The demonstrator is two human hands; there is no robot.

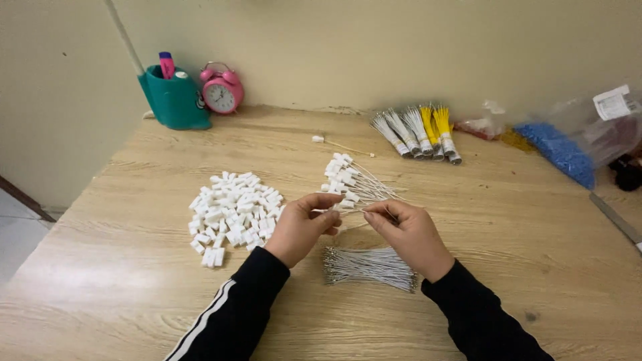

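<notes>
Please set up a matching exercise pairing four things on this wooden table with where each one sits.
Things:
1. pink round alarm clock
2. pile of small white plastic blocks
3. bundle of loose thin white wires
4. blue beads in a clear bag

Places:
A. far right
B. below the hands
C. beside the teal pen holder
D. left of the left hand

Pairs: 1-C, 2-D, 3-B, 4-A

My table is matt pale woodgrain (laminate, perhaps); the white clips at ten o'clock look smooth plastic.
</notes>
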